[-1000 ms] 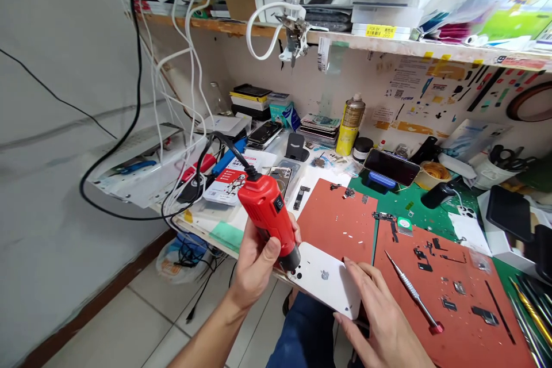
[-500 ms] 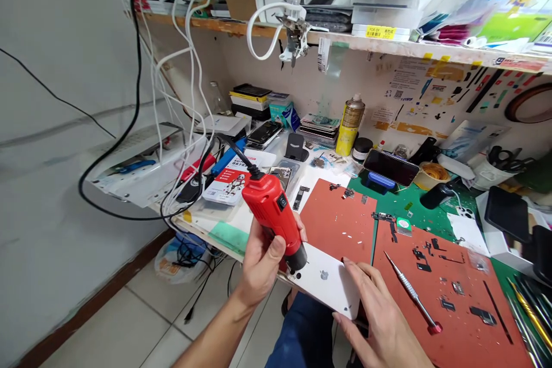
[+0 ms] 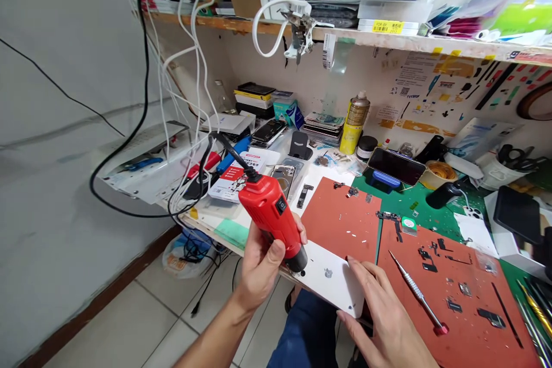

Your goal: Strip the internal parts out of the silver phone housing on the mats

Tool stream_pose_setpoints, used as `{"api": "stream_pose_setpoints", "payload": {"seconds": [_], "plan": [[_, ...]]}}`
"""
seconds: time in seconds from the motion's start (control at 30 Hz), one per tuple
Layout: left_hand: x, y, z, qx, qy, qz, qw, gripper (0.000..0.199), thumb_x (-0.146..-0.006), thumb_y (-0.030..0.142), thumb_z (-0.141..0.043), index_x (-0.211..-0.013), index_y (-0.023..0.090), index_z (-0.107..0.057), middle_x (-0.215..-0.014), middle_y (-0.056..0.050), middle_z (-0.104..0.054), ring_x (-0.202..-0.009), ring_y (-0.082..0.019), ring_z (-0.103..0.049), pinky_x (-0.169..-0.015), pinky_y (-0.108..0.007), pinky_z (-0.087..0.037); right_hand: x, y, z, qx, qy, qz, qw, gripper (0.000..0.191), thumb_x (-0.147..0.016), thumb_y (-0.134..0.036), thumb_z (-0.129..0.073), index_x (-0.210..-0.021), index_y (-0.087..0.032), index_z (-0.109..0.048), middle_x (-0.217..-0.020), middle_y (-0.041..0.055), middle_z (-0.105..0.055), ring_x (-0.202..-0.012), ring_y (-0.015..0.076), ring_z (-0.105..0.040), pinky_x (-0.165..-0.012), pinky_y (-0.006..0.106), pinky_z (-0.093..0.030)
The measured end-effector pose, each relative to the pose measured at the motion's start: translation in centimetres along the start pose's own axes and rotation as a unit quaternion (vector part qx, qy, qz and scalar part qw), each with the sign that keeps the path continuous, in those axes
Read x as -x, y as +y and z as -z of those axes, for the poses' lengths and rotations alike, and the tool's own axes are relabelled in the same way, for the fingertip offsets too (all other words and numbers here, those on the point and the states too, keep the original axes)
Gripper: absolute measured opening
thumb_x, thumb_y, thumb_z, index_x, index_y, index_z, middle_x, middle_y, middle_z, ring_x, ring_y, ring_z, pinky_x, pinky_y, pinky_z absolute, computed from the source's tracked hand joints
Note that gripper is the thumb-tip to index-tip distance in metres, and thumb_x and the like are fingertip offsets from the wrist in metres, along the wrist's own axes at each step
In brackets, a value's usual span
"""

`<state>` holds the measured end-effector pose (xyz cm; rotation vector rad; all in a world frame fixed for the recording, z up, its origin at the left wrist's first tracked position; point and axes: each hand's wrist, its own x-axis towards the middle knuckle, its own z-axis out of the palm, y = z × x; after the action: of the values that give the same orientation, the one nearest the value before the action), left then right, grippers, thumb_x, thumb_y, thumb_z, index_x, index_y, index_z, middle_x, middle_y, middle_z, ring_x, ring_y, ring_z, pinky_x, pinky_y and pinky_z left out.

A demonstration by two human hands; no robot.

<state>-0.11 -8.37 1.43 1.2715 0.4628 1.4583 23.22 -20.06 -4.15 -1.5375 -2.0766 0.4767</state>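
Observation:
A red corded power tool (image 3: 271,207) with a black nose and a rocker switch is held in my left hand (image 3: 263,264), its fingers wrapped round the body. Its nose meets the camera-hole end of a white phone back (image 3: 330,276) with an apple logo. At the phone's other end, my right hand (image 3: 379,310) grips the edges between thumb and fingers. The phone is tilted over the table's front edge, above my lap. Whatever lies directly under the tool's nose is hidden.
Right of the phone, a red mat (image 3: 457,299) carries a silver screwdriver (image 3: 416,290) and small phone parts. A black cable (image 3: 142,69) loops at the left. A shelf (image 3: 328,34) with a hanging clamp stand (image 3: 299,34) crosses above; a yellow can (image 3: 354,123) stands behind.
The whole view has shifted slightly, with the surroundings sliding right. The tool's nose has moved a little towards the phone's corner, relative to the camera holes. Both hands keep their hold.

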Motion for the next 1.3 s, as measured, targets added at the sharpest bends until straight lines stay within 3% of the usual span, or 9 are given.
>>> {"api": "stream_pose_setpoints", "payload": {"seconds": [0.17,0.57,0.83,1.0,1.3], "plan": [[-0.5,-0.4,-0.2,0.008,0.000,0.013,1.000,0.027,-0.103,0.048,-0.062,-0.124,0.032,-0.063,-0.104,-0.004,-0.068,-0.082,-0.018,-0.065,-0.066,-0.028,-0.051,-0.2,-0.1,0.2,-0.009,0.006,-0.007,1.000,0.062,-0.108,-0.033,-0.056,-0.164,-0.027,-0.031,-0.151,0.0165,-0.053,-0.140,0.0319,-0.056,-0.105,0.045,-0.064],[-0.2,0.1,0.3,0.009,0.012,0.009,1.000,0.029,-0.105,0.043,-0.059,-0.132,0.033,-0.060,-0.106,-0.005,-0.066,-0.086,-0.020,-0.065,-0.071,-0.032,-0.052,-0.1,0.0,0.1,0.032,0.035,0.022,0.999,0.065,-0.107,-0.035,-0.057,-0.164,-0.024,-0.031,-0.148,0.0180,-0.058,-0.141,0.0340,-0.056,-0.102,0.046,-0.066],[0.2,-0.3,0.0,0.017,0.010,0.026,0.999,0.037,-0.104,0.043,-0.060,-0.139,0.033,-0.057,-0.111,-0.006,-0.067,-0.089,-0.020,-0.065,-0.073,-0.033,-0.051,-0.5,0.3,-0.4,0.022,0.060,0.029,0.997,0.059,-0.106,-0.032,-0.057,-0.160,-0.022,-0.038,-0.139,0.0199,-0.058,-0.124,0.0308,-0.068,-0.090,0.039,-0.070],[-0.1,0.6,-0.1,0.008,0.024,0.016,1.000,0.028,-0.101,0.038,-0.065,-0.128,0.028,-0.064,-0.115,-0.008,-0.068,-0.090,-0.020,-0.065,-0.082,-0.036,-0.053,-0.5,0.5,-0.6,0.029,0.072,0.045,0.996,0.059,-0.105,-0.032,-0.056,-0.160,-0.021,-0.037,-0.137,0.0204,-0.059,-0.121,0.0306,-0.068,-0.085,0.036,-0.070],[-0.5,0.8,-1.0,0.011,0.070,-0.009,0.997,0.029,-0.103,0.049,-0.061,-0.122,0.028,-0.063,-0.101,-0.006,-0.068,-0.082,-0.020,-0.067,-0.070,-0.034,-0.056,-0.6,0.5,-0.7,0.036,0.059,0.046,0.997,0.061,-0.106,-0.033,-0.057,-0.161,-0.021,-0.035,-0.137,0.0202,-0.061,-0.123,0.0316,-0.068,-0.088,0.039,-0.070]]}}
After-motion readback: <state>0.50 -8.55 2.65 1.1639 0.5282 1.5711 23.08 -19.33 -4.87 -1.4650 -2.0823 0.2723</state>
